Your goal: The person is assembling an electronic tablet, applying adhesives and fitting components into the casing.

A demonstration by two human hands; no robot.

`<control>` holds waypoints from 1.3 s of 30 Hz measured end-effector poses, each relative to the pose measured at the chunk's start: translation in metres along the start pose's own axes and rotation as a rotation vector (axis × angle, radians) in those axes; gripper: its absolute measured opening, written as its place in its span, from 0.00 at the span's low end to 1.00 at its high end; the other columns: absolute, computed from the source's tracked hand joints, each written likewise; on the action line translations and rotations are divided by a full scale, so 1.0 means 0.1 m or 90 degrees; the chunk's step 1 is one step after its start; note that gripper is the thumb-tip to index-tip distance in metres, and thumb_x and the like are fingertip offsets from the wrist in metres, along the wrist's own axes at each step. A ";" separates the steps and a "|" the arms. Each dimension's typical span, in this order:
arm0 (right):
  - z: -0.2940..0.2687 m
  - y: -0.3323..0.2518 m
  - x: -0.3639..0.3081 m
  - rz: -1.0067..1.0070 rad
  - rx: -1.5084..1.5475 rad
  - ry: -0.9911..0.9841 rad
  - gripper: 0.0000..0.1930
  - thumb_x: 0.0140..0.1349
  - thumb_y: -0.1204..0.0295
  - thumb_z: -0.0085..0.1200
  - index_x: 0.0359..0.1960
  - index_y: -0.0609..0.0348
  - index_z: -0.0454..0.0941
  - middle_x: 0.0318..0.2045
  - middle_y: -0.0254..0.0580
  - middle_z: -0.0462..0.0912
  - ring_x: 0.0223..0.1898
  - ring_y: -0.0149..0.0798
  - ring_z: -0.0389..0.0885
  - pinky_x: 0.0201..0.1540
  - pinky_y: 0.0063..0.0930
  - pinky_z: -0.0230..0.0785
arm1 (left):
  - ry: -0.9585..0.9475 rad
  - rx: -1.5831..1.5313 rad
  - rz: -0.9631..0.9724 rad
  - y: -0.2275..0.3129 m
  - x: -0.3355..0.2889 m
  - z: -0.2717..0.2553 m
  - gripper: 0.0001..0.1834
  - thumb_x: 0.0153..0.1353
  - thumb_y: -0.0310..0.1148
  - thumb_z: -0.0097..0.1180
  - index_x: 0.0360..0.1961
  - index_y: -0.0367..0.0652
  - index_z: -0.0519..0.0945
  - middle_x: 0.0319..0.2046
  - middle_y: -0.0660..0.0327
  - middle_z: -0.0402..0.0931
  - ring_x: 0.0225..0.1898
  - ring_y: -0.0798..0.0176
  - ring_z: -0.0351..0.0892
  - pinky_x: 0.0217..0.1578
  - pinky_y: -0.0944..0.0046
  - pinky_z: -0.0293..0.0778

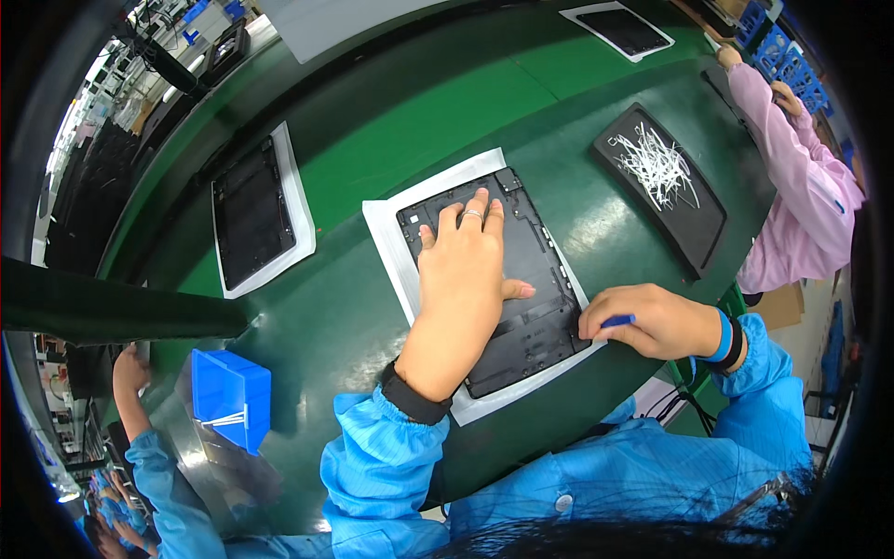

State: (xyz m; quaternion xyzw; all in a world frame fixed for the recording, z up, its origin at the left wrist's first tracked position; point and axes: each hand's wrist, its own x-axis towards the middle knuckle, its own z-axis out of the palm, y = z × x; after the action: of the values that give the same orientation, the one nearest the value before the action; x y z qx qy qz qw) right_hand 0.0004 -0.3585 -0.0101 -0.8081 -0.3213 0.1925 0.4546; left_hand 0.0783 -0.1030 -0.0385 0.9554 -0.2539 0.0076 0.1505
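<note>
A black, flat device housing (531, 349) with small parts along its edges rests on a white sheet (391, 261). My left hand (463, 270) lies palm down across its upper half, fingers spread, a ring on one finger. At the housing's near right corner, my right hand (656, 320) has its fingers pinched round a small blue tool (617, 320). Only a short blue end shows; the tool's working end is hidden by the fingers. Those fingertips meet the edge of the housing.
A black tray (694, 228) of white cable-like pieces (655, 166) stands right. A blue bin (251, 387) with white sticks sits left. Other black housings (253, 219) (622, 30) lie on white sheets. A co-worker's pink sleeve (778, 130) is right; another person's hand (130, 368) is left.
</note>
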 end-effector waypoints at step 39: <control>-1.08 1.53 1.67 0.110 -0.004 0.314 0.17 0.79 0.58 0.53 0.56 0.59 0.78 0.44 0.33 0.83 0.36 0.24 0.79 0.41 0.20 0.71 | 0.302 0.098 -0.492 -1.01 -2.43 -0.80 0.16 0.65 0.35 0.68 0.49 0.37 0.83 0.46 0.50 0.87 0.45 0.45 0.86 0.43 0.49 0.78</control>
State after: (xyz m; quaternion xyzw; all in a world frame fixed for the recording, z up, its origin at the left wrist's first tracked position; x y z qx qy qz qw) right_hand 0.2385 -0.3666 -0.0892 -0.8565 -0.1312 0.0268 0.4984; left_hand -0.0793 0.1209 -0.0132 0.9604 0.1635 0.1881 0.1245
